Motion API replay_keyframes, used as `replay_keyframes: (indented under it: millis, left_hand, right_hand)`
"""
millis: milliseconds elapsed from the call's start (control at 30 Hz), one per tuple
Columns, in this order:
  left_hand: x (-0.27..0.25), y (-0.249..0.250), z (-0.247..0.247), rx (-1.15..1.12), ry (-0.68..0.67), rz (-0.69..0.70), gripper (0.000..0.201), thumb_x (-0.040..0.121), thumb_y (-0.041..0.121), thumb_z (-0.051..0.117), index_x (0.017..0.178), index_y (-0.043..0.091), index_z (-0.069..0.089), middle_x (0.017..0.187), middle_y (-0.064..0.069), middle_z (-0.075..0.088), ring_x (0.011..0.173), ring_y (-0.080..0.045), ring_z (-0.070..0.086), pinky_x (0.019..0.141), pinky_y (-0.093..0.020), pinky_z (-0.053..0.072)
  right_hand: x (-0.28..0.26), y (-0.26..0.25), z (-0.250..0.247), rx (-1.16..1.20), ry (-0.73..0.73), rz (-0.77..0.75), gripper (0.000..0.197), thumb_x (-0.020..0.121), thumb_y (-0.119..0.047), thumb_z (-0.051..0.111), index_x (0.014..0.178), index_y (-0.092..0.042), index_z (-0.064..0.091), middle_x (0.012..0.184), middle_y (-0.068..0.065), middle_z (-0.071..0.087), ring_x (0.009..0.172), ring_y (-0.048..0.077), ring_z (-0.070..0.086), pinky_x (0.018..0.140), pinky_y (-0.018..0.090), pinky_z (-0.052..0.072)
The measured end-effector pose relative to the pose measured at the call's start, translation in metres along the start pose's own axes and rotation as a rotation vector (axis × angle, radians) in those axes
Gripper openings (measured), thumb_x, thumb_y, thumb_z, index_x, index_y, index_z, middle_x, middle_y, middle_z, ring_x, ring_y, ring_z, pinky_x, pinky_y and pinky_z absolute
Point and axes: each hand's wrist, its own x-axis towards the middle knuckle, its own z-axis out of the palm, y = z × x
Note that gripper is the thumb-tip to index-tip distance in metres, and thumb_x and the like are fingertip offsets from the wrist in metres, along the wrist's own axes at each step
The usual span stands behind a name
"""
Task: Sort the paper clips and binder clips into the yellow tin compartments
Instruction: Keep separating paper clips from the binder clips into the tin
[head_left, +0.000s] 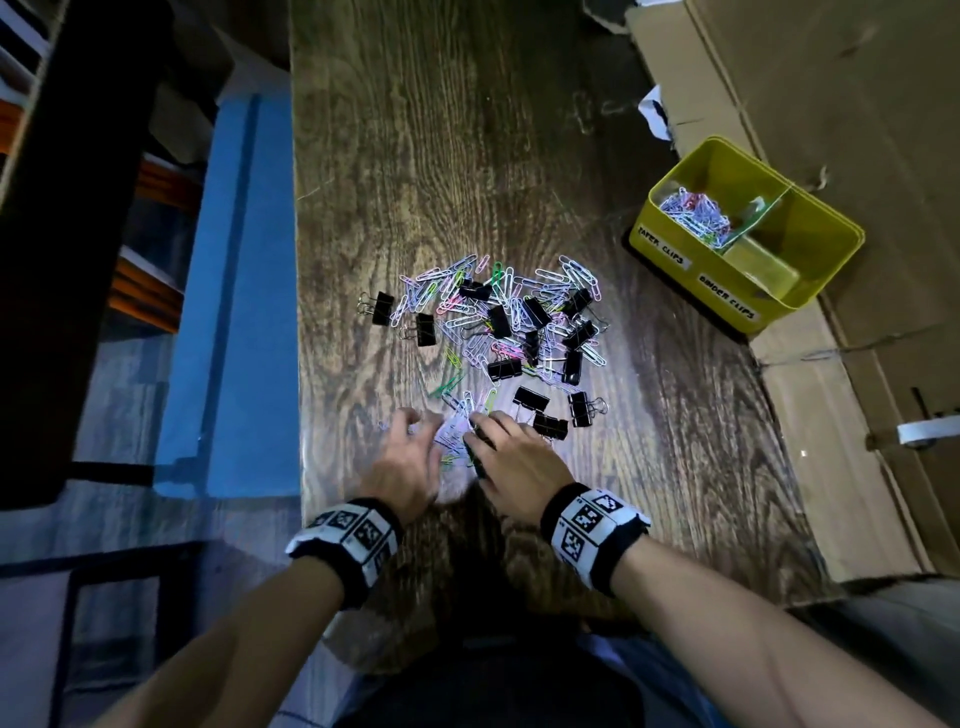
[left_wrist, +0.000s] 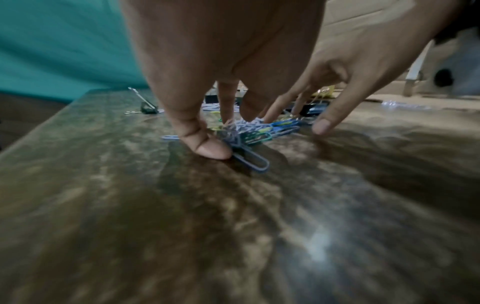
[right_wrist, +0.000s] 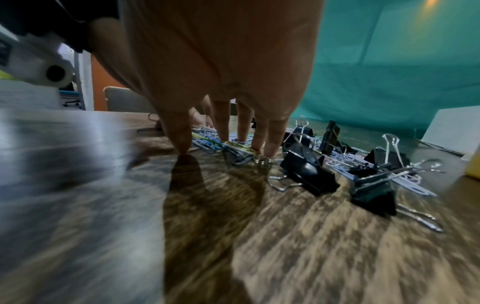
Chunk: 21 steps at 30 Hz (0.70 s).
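Note:
A mixed pile (head_left: 498, 322) of coloured paper clips and black binder clips lies mid-table. At its near edge both hands stand fingertips-down around a small bunch of paper clips (left_wrist: 249, 131). My left hand (head_left: 423, 434) (left_wrist: 223, 133) pinches the bunch between thumb and fingers. My right hand (head_left: 485, 431) (right_wrist: 221, 150) touches the same clips with straight fingers, thumb tip on the wood. Binder clips (head_left: 532, 397) (right_wrist: 309, 172) lie just right of it. The yellow tin (head_left: 727, 280) stands far right. Its "PAPER CLIPS" side holds clips (head_left: 696, 210), and the "BINDER CLIPS" side (head_left: 789, 244) looks bare.
The wooden table (head_left: 467, 130) ends at a left edge beside a blue panel (head_left: 234, 286). Flattened cardboard (head_left: 831, 104) covers the right side under the tin. A white tape roll (head_left: 930, 431) lies on the cardboard at the far right.

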Motion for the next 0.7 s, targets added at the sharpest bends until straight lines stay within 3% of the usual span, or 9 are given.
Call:
replay_keyframes:
  millis: [100,200,267,367,467,567,633,700]
  left_hand:
    - [-0.003,0.017,-0.004,-0.086,-0.004,0.017,0.044,0.087,0.021,0.045,0.131,0.018,0.046,0.124,-0.007,0.036,0.098,-0.026,0.055,0.094,-0.038,0.047]
    - [-0.006,0.009,-0.016,-0.073,0.035,-0.068,0.057,0.078,0.011,0.057,0.132,0.022,0.043,0.125,-0.005,0.033,0.090,-0.021,0.055,0.087,-0.035,0.052]
    - [-0.007,-0.006,-0.020,-0.047,0.039,-0.179,0.068,0.072,0.012,0.060,0.135,0.023,0.037,0.124,-0.006,0.032,0.091,-0.020,0.052,0.088,-0.034,0.052]
    - [-0.006,-0.012,-0.022,0.034,-0.001,-0.352,0.072,0.072,0.018,0.058,0.137,0.026,0.028,0.127,-0.008,0.030,0.103,-0.026,0.049,0.094,-0.042,0.050]
    - [-0.004,0.008,-0.016,0.036,-0.076,-0.357,0.068,0.077,0.016,0.061,0.137,0.022,0.030,0.130,-0.007,0.026,0.101,-0.019,0.046,0.098,-0.037,0.046]
    - [-0.005,0.029,-0.005,0.060,-0.144,-0.253,0.067,0.080,0.024,0.060,0.139,0.018,0.029,0.131,-0.004,0.023,0.116,-0.026,0.046,0.103,-0.044,0.040]
    - [-0.005,0.035,0.001,0.107,-0.185,-0.209,0.069,0.083,0.033,0.060,0.141,0.014,0.027,0.135,-0.007,0.023,0.125,-0.028,0.041,0.105,-0.042,0.035]
    - [-0.004,0.035,0.005,0.083,-0.164,-0.150,0.066,0.085,0.035,0.061,0.140,0.012,0.032,0.134,-0.009,0.027,0.124,-0.029,0.042,0.105,-0.036,0.035]
  right_hand:
    - [-0.006,0.004,-0.001,0.030,-0.001,0.078,0.058,0.080,-0.020,0.062,0.134,-0.011,0.045,0.143,0.014,0.039,0.129,0.031,0.040,0.101,0.044,0.042]
    - [-0.014,0.016,-0.001,0.072,-0.034,0.147,0.058,0.087,-0.029,0.057,0.139,-0.013,0.037,0.142,0.014,0.035,0.131,0.030,0.035,0.105,0.045,0.035]
    - [-0.017,0.022,-0.003,0.051,-0.028,0.170,0.061,0.090,-0.039,0.054,0.141,-0.014,0.034,0.141,0.014,0.036,0.129,0.030,0.036,0.106,0.044,0.033]
    - [-0.015,0.018,-0.004,0.011,-0.047,0.197,0.078,0.086,-0.053,0.055,0.145,-0.012,0.024,0.140,0.016,0.034,0.127,0.031,0.037,0.105,0.045,0.033]
    - [-0.006,0.004,-0.004,0.031,-0.088,0.210,0.092,0.081,-0.059,0.058,0.147,-0.010,0.015,0.139,0.015,0.031,0.125,0.029,0.035,0.105,0.043,0.035]
    - [0.005,-0.006,-0.006,0.120,-0.172,0.251,0.085,0.082,-0.050,0.064,0.144,-0.011,0.021,0.136,0.013,0.028,0.124,0.028,0.032,0.103,0.041,0.038]
    - [0.009,-0.008,-0.008,0.173,-0.205,0.270,0.070,0.085,-0.038,0.066,0.138,-0.010,0.031,0.134,0.013,0.029,0.124,0.030,0.032,0.100,0.042,0.040]
    - [0.010,-0.006,-0.004,0.203,-0.193,0.269,0.052,0.087,-0.021,0.065,0.131,-0.009,0.040,0.131,0.013,0.035,0.123,0.030,0.037,0.098,0.040,0.042]
